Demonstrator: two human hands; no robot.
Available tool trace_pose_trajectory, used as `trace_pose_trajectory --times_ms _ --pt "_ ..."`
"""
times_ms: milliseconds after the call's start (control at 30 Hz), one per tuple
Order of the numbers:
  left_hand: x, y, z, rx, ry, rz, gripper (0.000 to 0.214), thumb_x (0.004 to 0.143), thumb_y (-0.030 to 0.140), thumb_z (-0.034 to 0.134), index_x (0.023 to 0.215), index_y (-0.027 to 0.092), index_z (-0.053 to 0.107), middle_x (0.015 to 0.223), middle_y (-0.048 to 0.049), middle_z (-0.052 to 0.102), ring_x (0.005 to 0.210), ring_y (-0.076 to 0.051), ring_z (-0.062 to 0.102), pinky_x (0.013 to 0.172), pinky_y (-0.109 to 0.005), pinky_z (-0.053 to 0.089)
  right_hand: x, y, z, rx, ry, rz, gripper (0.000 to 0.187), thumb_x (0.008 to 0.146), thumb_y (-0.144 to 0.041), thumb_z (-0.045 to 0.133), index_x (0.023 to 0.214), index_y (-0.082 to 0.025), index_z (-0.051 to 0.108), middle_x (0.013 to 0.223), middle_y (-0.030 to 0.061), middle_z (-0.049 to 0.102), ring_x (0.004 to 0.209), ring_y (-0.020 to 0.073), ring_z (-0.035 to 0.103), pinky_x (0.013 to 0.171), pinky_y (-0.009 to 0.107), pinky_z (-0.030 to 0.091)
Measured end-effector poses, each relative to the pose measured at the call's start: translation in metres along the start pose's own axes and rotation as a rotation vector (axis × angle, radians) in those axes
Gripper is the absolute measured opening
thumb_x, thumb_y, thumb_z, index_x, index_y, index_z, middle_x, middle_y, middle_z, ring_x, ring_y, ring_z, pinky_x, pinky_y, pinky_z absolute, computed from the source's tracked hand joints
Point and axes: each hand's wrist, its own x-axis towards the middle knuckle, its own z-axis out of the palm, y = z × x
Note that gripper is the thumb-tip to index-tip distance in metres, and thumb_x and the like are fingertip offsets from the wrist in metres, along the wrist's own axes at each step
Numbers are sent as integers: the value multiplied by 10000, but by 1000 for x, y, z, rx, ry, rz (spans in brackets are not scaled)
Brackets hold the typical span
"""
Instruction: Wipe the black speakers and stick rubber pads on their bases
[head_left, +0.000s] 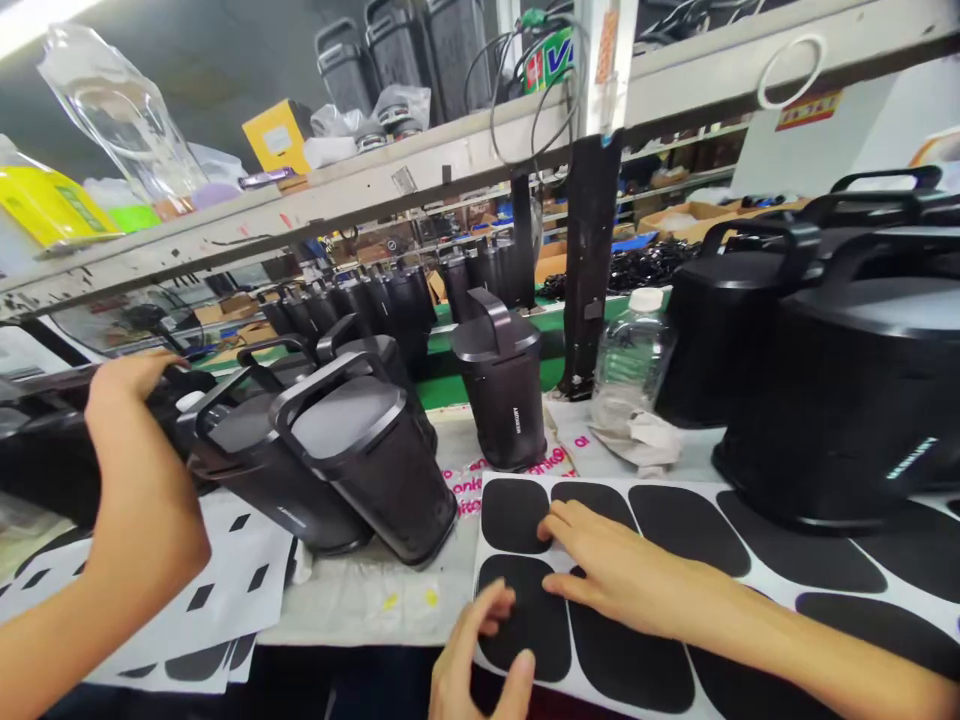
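Observation:
A white sheet point(636, 520) bearing rows of black rounded-square stickers lies on the table in front of me. My right hand point(622, 565) reaches in from the right, with its thumb and fingers apart and its fingertips at the inner edges of the leftmost stickers. Nothing shows in its grip. Below it, my left hand point(484, 650) hovers over or touches the near-left sticker point(532, 610), fingers curved and parted from the thumb. Just beyond the sheet stands a black handled speaker-like case point(499, 390) with a small white word on its side.
Similar black cases stand at left point(375, 460) and right point(832, 400). Another person's arm point(142, 490) reaches in at left, above printed sheets point(225, 570). A clear bottle point(634, 350) and crumpled paper point(641, 440) sit behind my sheet. A shelf point(352, 190) crosses overhead, with a black post point(589, 260).

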Motion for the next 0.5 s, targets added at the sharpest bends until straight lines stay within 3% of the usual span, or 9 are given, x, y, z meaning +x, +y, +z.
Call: trace_pose_trajectory --times_ms 100,200,333,500 --pt "18 -6 0 219 -89 65 703 784 274 676 1440 209 430 1445 -116 548 1354 -305 494 1139 -485 414 -1 2 29 -48 57 77 238 836 -302 716 994 -141 643 1027 110 635 936 258 645 784 389 552" --pt "34 -10 1 303 -236 25 917 667 211 777 1485 193 362 1496 -124 490 1429 -349 381 1194 -546 322 -3 -3 58 -176 209 131 247 765 -284 776 922 -140 651 920 107 645 830 282 643 669 411 544" --pt "44 -15 4 346 -311 18 918 646 250 816 1461 163 402 1498 -141 483 1432 -367 373 1204 -594 280 -3 -12 86 -238 435 231 202 790 -327 739 863 -172 634 832 79 633 755 269 628 593 379 499" --pt "44 -11 3 367 -303 -3 886 629 233 817 1432 171 449 1511 -130 468 1434 -364 372 1210 -610 254 1 -14 91 -146 496 340 183 899 -288 575 739 -199 565 746 53 598 711 226 593 592 334 455"
